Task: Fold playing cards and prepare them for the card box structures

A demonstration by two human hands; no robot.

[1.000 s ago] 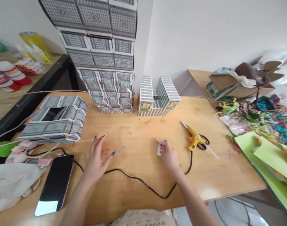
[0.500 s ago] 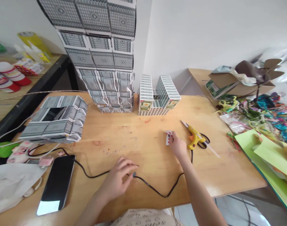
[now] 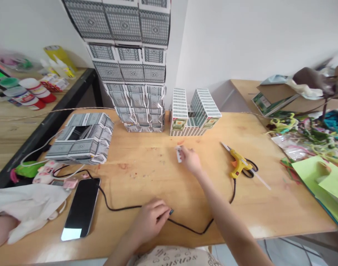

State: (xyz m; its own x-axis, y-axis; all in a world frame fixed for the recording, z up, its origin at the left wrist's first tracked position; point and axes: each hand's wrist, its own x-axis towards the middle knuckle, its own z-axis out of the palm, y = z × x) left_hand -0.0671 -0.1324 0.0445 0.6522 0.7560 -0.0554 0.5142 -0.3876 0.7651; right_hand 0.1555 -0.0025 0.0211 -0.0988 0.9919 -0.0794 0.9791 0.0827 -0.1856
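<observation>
My right hand (image 3: 190, 159) pinches a small white card piece (image 3: 178, 153) just above the middle of the wooden table (image 3: 158, 177). Near the front edge, my left hand (image 3: 154, 218) has its fingers closed over the black cord (image 3: 124, 208); whether they grip it is hard to tell. To the right lies a yellow glue gun (image 3: 237, 164), with black-handled scissors (image 3: 250, 168) beneath it. Behind my right hand stand green-and-white card boxes (image 3: 193, 114) joined in a U shape. A tall stack of grey patterned boxes (image 3: 130, 66) rises to their left.
A grey box frame (image 3: 83, 149) and a phone (image 3: 81, 208) are on the left, beside a white cloth (image 3: 33, 207). Glue bottles (image 3: 56, 66) stand on the side shelf. Green paper (image 3: 321, 181), yarn scraps (image 3: 296, 125) and an open carton (image 3: 285, 96) are at the right.
My right hand has moved left with the card piece, away from the glue gun. My left hand's fingers have drawn together over the cord. The view has shifted left.
</observation>
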